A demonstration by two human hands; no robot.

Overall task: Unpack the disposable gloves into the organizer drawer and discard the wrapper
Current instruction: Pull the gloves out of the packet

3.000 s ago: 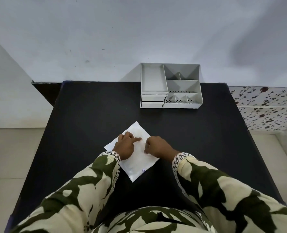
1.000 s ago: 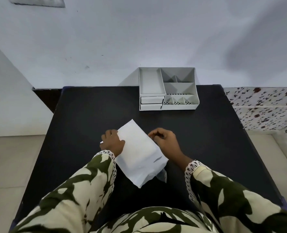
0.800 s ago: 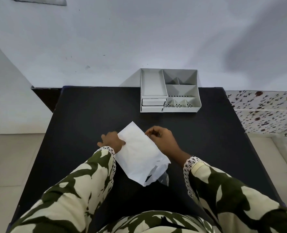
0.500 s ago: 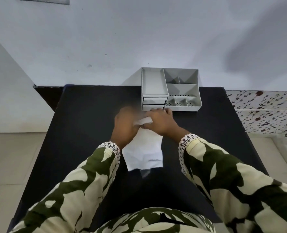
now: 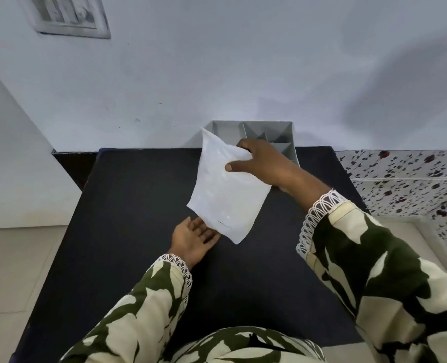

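Observation:
My right hand (image 5: 263, 163) grips the top right edge of the white glove wrapper (image 5: 223, 195) and holds it up above the black table (image 5: 138, 205), hanging tilted. My left hand (image 5: 193, 238) lies palm up and open just under the wrapper's lower edge, fingertips hidden behind it. The grey organizer (image 5: 274, 134) stands at the table's far edge against the wall. The wrapper and my right hand cover its front, so its drawers are hidden. No gloves show outside the wrapper.
A white wall rises right behind the organizer, with a switch plate (image 5: 67, 17) at the upper left. A speckled tiled ledge (image 5: 405, 179) lies to the right of the table. Pale floor tiles (image 5: 15, 271) show to the left.
The wrapper went from lying on the table to being lifted high by my right hand alone. My left hand let go and dropped below it, palm up. The view tilted upward.

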